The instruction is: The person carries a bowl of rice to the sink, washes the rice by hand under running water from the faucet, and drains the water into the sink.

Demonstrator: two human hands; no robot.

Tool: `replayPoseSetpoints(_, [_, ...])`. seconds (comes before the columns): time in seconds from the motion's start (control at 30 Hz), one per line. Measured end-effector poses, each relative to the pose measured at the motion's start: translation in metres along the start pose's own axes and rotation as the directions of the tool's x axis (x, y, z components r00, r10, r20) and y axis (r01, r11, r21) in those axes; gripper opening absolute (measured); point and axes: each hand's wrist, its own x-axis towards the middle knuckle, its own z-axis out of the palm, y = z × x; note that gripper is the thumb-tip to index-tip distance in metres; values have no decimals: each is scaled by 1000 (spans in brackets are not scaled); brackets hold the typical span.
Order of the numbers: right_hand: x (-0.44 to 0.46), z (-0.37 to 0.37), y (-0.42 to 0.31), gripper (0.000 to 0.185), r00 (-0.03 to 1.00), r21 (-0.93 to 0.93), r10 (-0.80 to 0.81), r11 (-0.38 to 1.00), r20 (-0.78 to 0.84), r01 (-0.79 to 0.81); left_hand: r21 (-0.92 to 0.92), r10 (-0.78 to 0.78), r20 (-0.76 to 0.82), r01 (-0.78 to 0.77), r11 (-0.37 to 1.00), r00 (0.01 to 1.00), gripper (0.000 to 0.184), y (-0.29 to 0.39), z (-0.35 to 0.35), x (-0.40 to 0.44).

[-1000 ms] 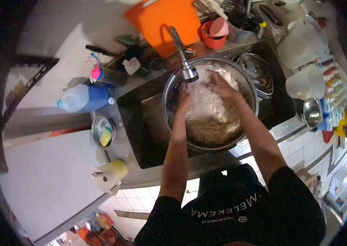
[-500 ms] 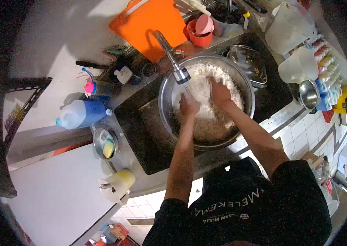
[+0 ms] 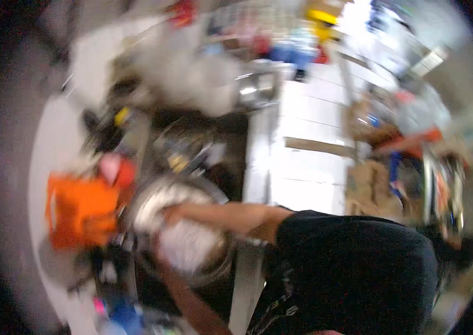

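The large round bowl (image 3: 226,261) opens upward, towards the camera; being round, it shows no clear long axis. It sits over the dark sink (image 3: 228,131), with pale, floury contents (image 3: 191,245) inside. The right hand (image 3: 173,215) reaches in over the contents from the body side, and the left hand (image 3: 161,248) is at the bowl's near-left part, so the bowl lies beneath and around both. Whether the fingers of either hand are apart, together or closed on anything, I cannot tell (everything is badly smeared by motion). Beside the sink are an orange board (image 3: 83,209) and red and pink cups (image 3: 118,169); farther along, a small metal bowl (image 3: 257,89) stands near cloudy containers (image 3: 208,84). White tiles (image 3: 309,184) show beyond the counter edge, then brown cardboard (image 3: 373,187).
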Motion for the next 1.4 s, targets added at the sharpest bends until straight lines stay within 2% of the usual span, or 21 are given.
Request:
replayPoseSetpoints(0.07, [-6,5,-10,89,919,-450,70,885,388,123,59,33,68,-37,998,997,61,23,-1,-21])
replayPoseSetpoints(0.1, [-7,6,-4,87,851,-435,69,879,521,195,119,58,89,-68,991,994,61,27,-2,-28])
replayPoseSetpoints(0.13, [-68,-18,-45,79,886,-585,34,763,462,276,190,91,102,-109,976,991,61,32,3,-31])
replayPoseSetpoints(0.2, [-119,-14,-54,70,974,-772,48,619,223,146,299,138,134,-173,938,981,61,35,15,-35])
replayPoseSetpoints(0.27, [-52,36,18,62,968,-650,140,719,-209,-245,369,170,162,-220,903,972,60,40,22,-34])
replayPoseSetpoints(0.37, [11,46,43,60,860,-541,57,755,-508,-370,416,191,148,-236,878,970,60,45,22,-34])
replayPoseSetpoints(0.4, [23,43,38,60,863,-545,43,759,-503,-356,432,192,141,-235,871,971,60,42,24,-36])
replayPoseSetpoints(0.47, [31,25,17,60,798,-51,436,865,-416,-499,446,208,145,-252,859,967,60,38,27,-36])
replayPoseSetpoints(0.5, [27,16,10,64,795,-37,479,848,-373,-528,459,210,147,-255,851,966,60,42,28,-34])
replayPoseSetpoints(0.6, [-23,-4,-27,78,885,-415,379,783,-271,-463,458,229,124,-261,850,965,59,39,25,-29])
replayPoseSetpoints(0.7, [-86,-23,-53,93,934,-566,274,743,-230,-357,465,228,104,-250,849,968,59,38,27,-28])
replayPoseSetpoints(0.83, [-57,-24,-7,110,914,-69,333,932,-230,-357,431,244,41,-238,871,969,59,25,23,-17])
replayPoseSetpoints(0.9, [-25,-8,27,116,940,-5,208,976,-272,-217,387,254,-17,-228,893,967,59,3,27,-5])
replayPoseSetpoints(0.93, [25,28,67,109,881,96,237,972,-411,-216,366,273,-61,-233,901,960,58,-10,25,1])
replayPoseSetpoints(1.0, [21,23,74,81,939,210,76,978,-334,-4,275,354,-138,-308,911,925,58,-49,28,13])
replayPoseSetpoints(1.07, [-13,0,47,49,913,-98,-323,946,-249,308,-264,578,-110,-584,767,809,58,-109,24,27])
replayPoseSetpoints(1.1, [-52,-13,16,56,936,-117,-290,955,-199,271,493,174,-89,-108,863,981,56,8,25,-28])
replayPoseSetpoints(1.17, [-118,-33,-33,65,950,-311,-299,915,-95,257,-207,-122,35,126,970,992,49,45,34,-47])
replayPoseSetpoints(1.2, [-135,-38,-40,68,941,-477,-335,835,-45,275,8,-191,151,192,981,970,47,94,38,-59])
replayPoseSetpoints(1.23, [-147,-40,-46,71,972,-571,-222,788,81,228,306,208,235,-276,911,949,54,54,37,-49])
replayPoseSetpoints(1.4, [-125,-35,-50,81,982,-853,108,516,153,76,509,115,-72,-63,858,991,78,24,73,-54])
